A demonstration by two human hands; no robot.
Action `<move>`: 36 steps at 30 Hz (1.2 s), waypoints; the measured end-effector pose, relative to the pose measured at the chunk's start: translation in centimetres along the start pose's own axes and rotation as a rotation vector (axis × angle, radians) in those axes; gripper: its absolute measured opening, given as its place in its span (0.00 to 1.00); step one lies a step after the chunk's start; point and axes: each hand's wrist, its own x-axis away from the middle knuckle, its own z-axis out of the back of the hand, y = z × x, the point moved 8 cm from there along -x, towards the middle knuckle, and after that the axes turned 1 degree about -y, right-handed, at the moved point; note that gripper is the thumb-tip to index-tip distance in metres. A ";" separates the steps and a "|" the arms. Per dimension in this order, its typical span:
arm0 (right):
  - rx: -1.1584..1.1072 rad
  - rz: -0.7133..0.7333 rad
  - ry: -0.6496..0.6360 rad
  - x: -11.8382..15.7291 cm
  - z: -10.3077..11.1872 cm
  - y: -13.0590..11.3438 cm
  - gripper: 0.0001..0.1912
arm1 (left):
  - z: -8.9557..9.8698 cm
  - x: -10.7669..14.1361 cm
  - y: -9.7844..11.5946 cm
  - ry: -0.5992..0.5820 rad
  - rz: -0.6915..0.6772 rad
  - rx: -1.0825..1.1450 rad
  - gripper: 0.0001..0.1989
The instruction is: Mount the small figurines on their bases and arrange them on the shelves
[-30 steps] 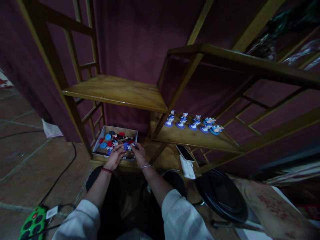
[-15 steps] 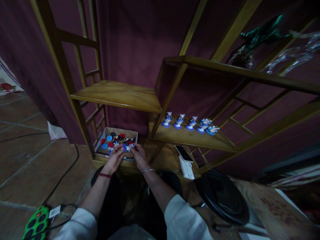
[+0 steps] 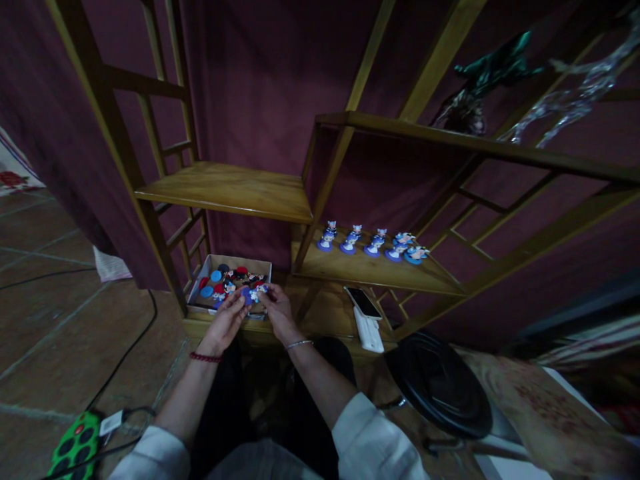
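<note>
Both hands hold a small figurine [image 3: 255,294] with a purple base, tipped on its side over the front of a cardboard box [image 3: 195,301]. My left hand [image 3: 227,323] pinches the base end. The fingers of my right hand [image 3: 278,311] are closed on the other end, the figure itself. In the box lie several more figurines with red, blue and black bases, such as a blue base [image 3: 207,291]. On the shelf to the right stand several figurines in a row, among them a purple-based figurine [image 3: 327,237] and a blue-based figurine [image 3: 416,254].
A phone [image 3: 363,302] leans on a white object [image 3: 369,331] right of my hands. A wooden shelf [image 3: 230,190] juts out above the box. A round black seat [image 3: 440,387] stands at right; a green power strip [image 3: 76,445] with cables lies on the floor.
The view has shifted slightly to the right. Both hands keep hold of the figurine over the box, with its position between the fingers nearly the same.
</note>
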 end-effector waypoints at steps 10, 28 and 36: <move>0.013 0.052 -0.066 0.9 0.0 -2.1 0.17 | -1.4 1.3 0.3 0.003 0.008 0.023 0.10; 0.021 0.176 -0.106 2.7 0.8 -5.7 0.14 | -3.5 3.0 0.6 -0.035 0.001 0.020 0.11; 0.026 0.214 -0.128 3.4 1.3 -7.1 0.13 | -4.8 3.8 0.6 -0.047 0.011 0.006 0.10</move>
